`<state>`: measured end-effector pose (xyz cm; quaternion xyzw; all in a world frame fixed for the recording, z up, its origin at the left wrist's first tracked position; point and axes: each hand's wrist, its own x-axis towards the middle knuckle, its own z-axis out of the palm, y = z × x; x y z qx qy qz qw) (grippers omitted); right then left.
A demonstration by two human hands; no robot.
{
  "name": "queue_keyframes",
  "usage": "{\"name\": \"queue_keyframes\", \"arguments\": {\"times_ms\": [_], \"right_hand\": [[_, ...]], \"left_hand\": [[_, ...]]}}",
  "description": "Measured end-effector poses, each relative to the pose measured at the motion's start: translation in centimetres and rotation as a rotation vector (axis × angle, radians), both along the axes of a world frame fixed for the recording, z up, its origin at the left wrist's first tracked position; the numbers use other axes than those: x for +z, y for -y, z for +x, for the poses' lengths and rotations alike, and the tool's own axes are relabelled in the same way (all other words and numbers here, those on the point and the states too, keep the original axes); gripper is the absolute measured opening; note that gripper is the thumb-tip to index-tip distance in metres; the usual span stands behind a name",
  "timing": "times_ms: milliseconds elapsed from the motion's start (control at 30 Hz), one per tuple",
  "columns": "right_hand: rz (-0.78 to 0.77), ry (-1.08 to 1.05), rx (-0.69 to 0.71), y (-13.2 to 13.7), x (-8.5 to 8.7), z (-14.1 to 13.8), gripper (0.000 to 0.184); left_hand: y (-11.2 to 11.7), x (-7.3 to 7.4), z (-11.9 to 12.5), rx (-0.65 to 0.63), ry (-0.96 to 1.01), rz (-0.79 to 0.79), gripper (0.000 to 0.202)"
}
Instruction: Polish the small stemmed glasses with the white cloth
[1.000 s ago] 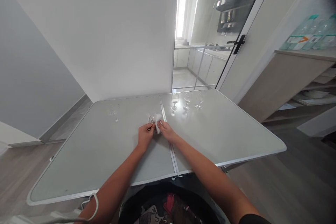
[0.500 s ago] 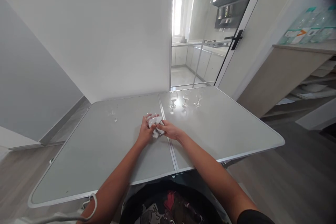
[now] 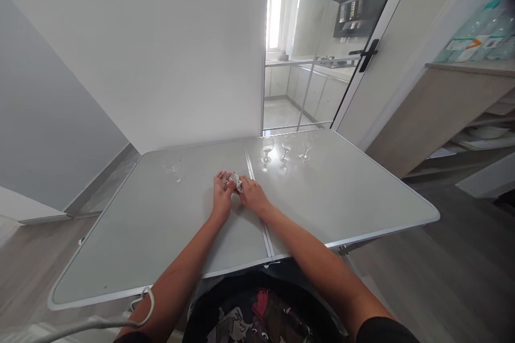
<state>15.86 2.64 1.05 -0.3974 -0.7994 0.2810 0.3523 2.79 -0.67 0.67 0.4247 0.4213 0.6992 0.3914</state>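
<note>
Over the middle of the table, my left hand (image 3: pixel 221 195) is closed round a clear stemmed glass (image 3: pixel 226 176), whose bowl is largely covered by fingers. Pressed against the near side of that glass is a crumpled white cloth or tissue (image 3: pixel 238 185), gripped by my right hand (image 3: pixel 255 196) with its fingers bent over it. Three clear stemmed glasses stand in a row toward the back: one left (image 3: pixel 267 146), one middle (image 3: pixel 286 146), one right (image 3: pixel 306 144). At the back left, something transparent (image 3: pixel 171 170), perhaps another glass, shows only faintly.
The grey table (image 3: pixel 341 198) has a metal seam down its middle and a pale raised rim. Behind it are a white wall (image 3: pixel 181 53) and a glass door with a black handle (image 3: pixel 367 56). Plastic bottles (image 3: pixel 478 37) stand on a shelf unit at right. A pale cable (image 3: pixel 148 305) hangs by my left forearm.
My right hand has turned palm-down and closed more over the white cloth, so less of it shows. Both hands have shifted slightly left and farther from me.
</note>
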Motion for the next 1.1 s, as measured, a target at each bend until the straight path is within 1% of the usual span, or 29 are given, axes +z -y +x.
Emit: {"name": "queue_keyframes", "arguments": {"times_ms": [33, 67, 100, 200, 233, 267, 300, 333, 367, 400, 433, 467, 500, 567, 600, 633, 667, 700, 733, 767, 867, 933, 1000, 1067, 1100], "right_hand": [[-0.017, 0.001, 0.006, 0.1, 0.0, -0.2, 0.012], [-0.079, -0.036, 0.051, 0.1, 0.0, -0.2, 0.015], [-0.184, -0.109, 0.127, 0.1, 0.1, 0.0, 0.02], [-0.643, -0.406, 0.394, -0.1, 0.4, 1.2, 0.042], [-0.779, -0.483, 0.452, -0.2, 0.5, 1.7, 0.048], [-0.878, -0.531, 0.486, -0.3, 0.6, 2.1, 0.054], [-0.935, -0.548, 0.503, -0.4, 0.7, 2.5, 0.057], [-0.952, -0.544, 0.512, -0.5, 0.8, 2.8, 0.058], [-0.931, -0.532, 0.513, -0.6, 0.9, 2.9, 0.058], [-0.872, -0.508, 0.509, -0.6, 0.9, 2.9, 0.055], [-0.777, -0.467, 0.492, -0.5, 1.0, 2.8, 0.05], [-0.648, -0.407, 0.451, -0.5, 1.0, 2.6, 0.043], [-0.5, -0.33, 0.381, -0.3, 1.0, 2.3, 0.034], [-0.214, -0.151, 0.189, 0.0, 0.9, 1.5, 0.016], [-0.113, -0.072, 0.1, 0.1, 0.8, 1.2, 0.009], [-0.051, -0.02, 0.038, 0.2, 0.7, 0.9, 0.006], [-0.028, 0.002, 0.015, 0.2, 0.5, 0.7, 0.005], [-0.042, -0.008, 0.03, 0.1, 0.4, 0.5, 0.005], [-0.092, -0.047, 0.076, 0.0, 0.2, 0.5, 0.007], [-0.175, -0.116, 0.128, -0.1, 0.1, 0.5, 0.013], [-0.517, -0.416, 0.245, -0.6, -0.3, 0.7, 0.036], [-0.716, -0.578, 0.27, -0.8, -0.3, 0.9, 0.047], [-0.875, -0.661, 0.28, -0.8, -0.2, 1.1, 0.052], [-0.981, -0.701, 0.271, -0.7, 0.2, 1.3, 0.052], [-0.996, -0.711, 0.269, -0.7, 0.4, 1.4, 0.052]], "left_hand": [[0.0, 0.1, 0.0, 0.002, 0.023, 0.008, 0.058], [0.1, 0.4, -0.1, -0.015, 0.052, 0.011, 0.055], [0.2, 0.6, -0.2, -0.047, 0.083, 0.005, 0.052], [0.7, 1.3, -0.5, -0.186, 0.147, -0.043, 0.052], [0.9, 1.4, -0.6, -0.231, 0.155, -0.054, 0.054], [1.0, 1.5, -0.6, -0.267, 0.16, -0.058, 0.057], [1.1, 1.5, -0.6, -0.294, 0.161, -0.058, 0.059], [1.2, 1.5, -0.5, -0.31, 0.159, -0.058, 0.06], [1.1, 1.4, -0.5, -0.311, 0.157, -0.056, 0.059], [1.1, 1.3, -0.4, -0.296, 0.15, -0.05, 0.059], [1.0, 1.2, -0.4, -0.271, 0.134, -0.037, 0.059], [0.8, 1.0, -0.3, -0.233, 0.11, -0.02, 0.059], [0.7, 0.9, -0.3, -0.186, 0.08, -0.008, 0.059], [0.4, 0.5, -0.3, -0.085, 0.018, -0.002, 0.06], [0.3, 0.3, -0.4, -0.047, -0.008, -0.008, 0.06], [0.2, 0.2, -0.4, -0.02, -0.024, -0.016, 0.059], [0.2, 0.1, -0.5, -0.004, -0.031, -0.017, 0.058], [0.2, 0.0, -0.5, 0.0, -0.029, -0.014, 0.057], [0.2, 0.0, -0.5, -0.008, -0.016, -0.013, 0.054], [0.2, 0.1, -0.5, -0.024, 0.009, -0.019, 0.052], [0.3, 0.6, -0.4, -0.103, 0.124, -0.052, 0.054], [0.5, 1.1, -0.2, -0.153, 0.188, -0.069, 0.055], [0.6, 1.4, -0.1, -0.186, 0.212, -0.08, 0.054], [0.7, 1.5, -0.1, -0.197, 0.203, -0.075, 0.054], [0.8, 1.4, -0.1, -0.188, 0.184, -0.055, 0.055]]}}
